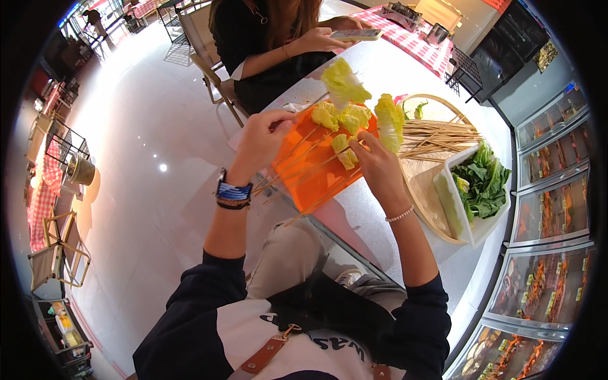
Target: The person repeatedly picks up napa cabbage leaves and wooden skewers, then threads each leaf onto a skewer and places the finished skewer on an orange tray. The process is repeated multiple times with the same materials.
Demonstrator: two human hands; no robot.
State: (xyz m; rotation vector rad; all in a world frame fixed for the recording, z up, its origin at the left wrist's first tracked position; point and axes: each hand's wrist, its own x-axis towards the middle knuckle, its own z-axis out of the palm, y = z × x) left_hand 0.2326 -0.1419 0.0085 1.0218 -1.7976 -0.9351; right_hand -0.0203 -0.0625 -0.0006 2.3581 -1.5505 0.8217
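Note:
My left hand (269, 136) is closed on a thin wooden skewer, which carries a pale yellow-green lettuce leaf (344, 83) at its far end. My right hand (377, 158) has its thumb and fingers pinched together, and a second lettuce leaf (390, 122) rises upright from it; the exact grip is hidden. Between and under both hands lies an orange tray (320, 190). Several skewers threaded with lettuce pieces (354, 118) rest on it, their bare stick ends pointing toward my left wrist.
Right of the tray, a round woven basket (425, 206) holds a bundle of bare skewers (440, 138). A white bin (448, 190) of dark leafy greens (479, 180) leans on it. Across the table sits a person holding a phone (356, 35). Glass-front food cases (538, 278) stand at the right.

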